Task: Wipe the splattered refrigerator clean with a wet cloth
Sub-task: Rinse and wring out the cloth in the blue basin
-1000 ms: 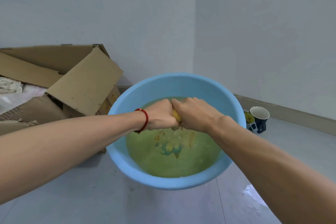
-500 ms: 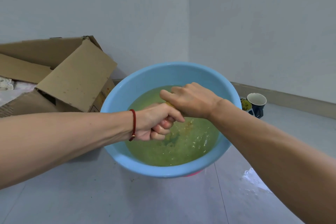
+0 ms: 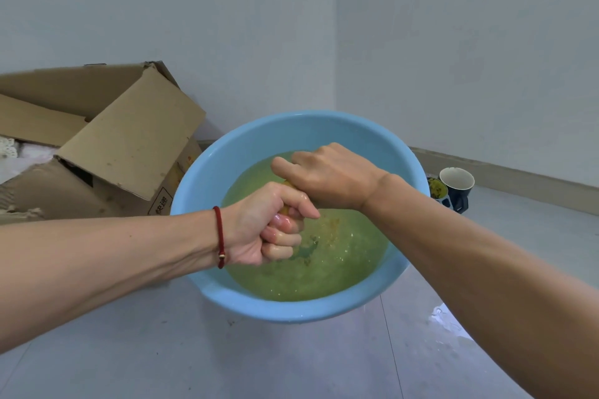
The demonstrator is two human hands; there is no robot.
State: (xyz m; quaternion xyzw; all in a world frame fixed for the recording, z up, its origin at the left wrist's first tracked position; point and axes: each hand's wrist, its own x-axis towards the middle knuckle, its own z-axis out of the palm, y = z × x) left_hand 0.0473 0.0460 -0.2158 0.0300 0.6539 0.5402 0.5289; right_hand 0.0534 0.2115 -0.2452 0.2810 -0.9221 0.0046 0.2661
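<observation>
- An open cardboard box (image 3: 107,152) sat on the grey floor (image 3: 194,359) at left, against the wall.
- A dark mug (image 3: 457,186) stood by the baseboard at right.

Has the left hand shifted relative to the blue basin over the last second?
Yes. The left hand has dropped from level with the right hand toward the near rim of the blue basin, rotating as it twists the yellow cloth.
</observation>
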